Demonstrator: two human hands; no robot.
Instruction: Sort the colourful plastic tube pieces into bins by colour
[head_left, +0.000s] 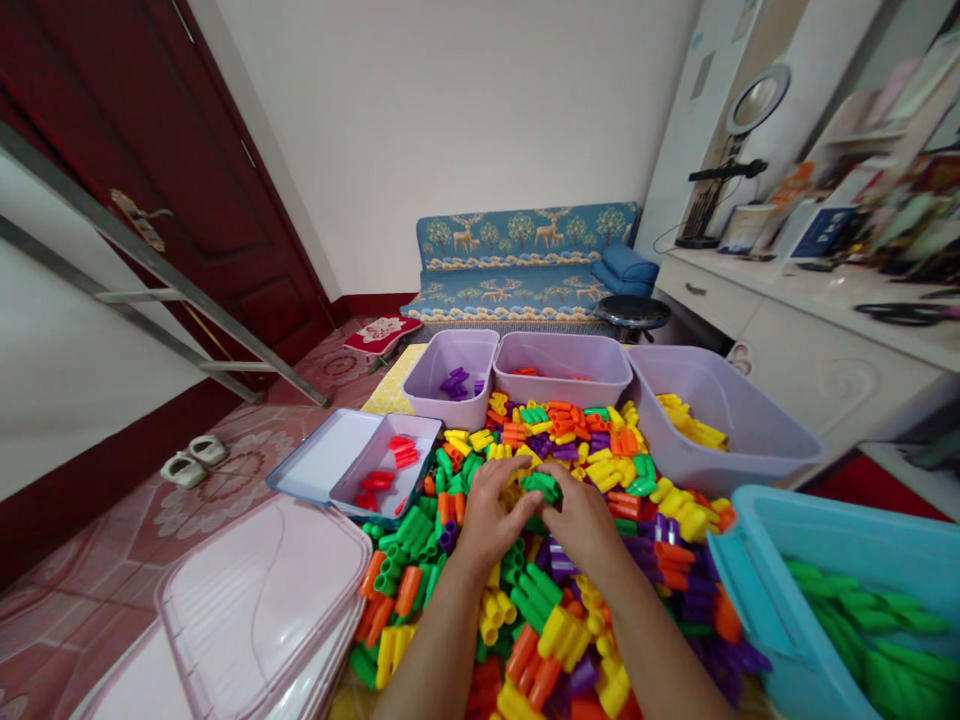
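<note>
Both hands are over a large heap of coloured plastic tube blocks [559, 620], many joined side by side in short rows. My right hand [583, 515] pinches a green tube block [541, 487] between thumb and fingers. Close on its left, my left hand [489, 512] is curved with thumb and index finger apart. The left thumb tip reaches the near side of the green block. Yellow tube blocks [512, 494] show in the gap between the left thumb and index finger. The other left fingertips are partly hidden.
Lilac bins stand behind the heap: one with purple blocks [450, 408], one with orange [562, 385], one with yellow [765, 455]. A turquoise bin [765, 590] at right holds green blocks. Left are a small box [349, 490] with red blocks and stacked lids [262, 590].
</note>
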